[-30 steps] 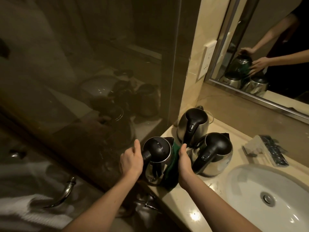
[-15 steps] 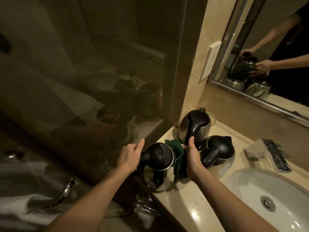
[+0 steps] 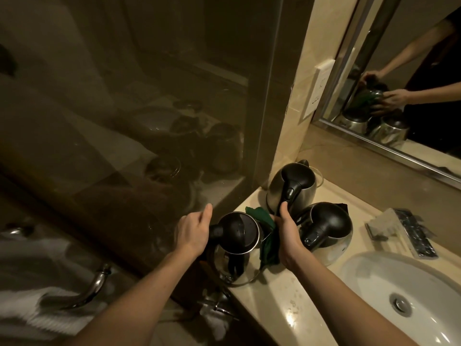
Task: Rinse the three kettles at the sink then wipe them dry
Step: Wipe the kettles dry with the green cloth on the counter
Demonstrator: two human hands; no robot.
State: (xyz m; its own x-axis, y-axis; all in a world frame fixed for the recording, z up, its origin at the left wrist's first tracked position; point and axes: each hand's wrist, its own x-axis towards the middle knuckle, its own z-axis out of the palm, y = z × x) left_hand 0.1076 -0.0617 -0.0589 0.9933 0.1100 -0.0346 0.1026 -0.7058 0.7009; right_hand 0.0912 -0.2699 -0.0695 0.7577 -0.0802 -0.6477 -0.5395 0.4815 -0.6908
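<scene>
Since a second ago the near kettle is tipping further over and the green cloth is riding up its side.

Head view:
- Left hand is gripping the handle, fingers curled, thumb sticking up.
- Right hand is holding the cloth against the steel wall; its fingers are hiding behind the cloth.
- Kettle is hanging tilted over the counter edge, left of the sink.
- Back kettle and right kettle are standing just behind.

Wiping step, I judge: keep turning the body by the handle, pressing the cloth flat, working round to the base.
</scene>
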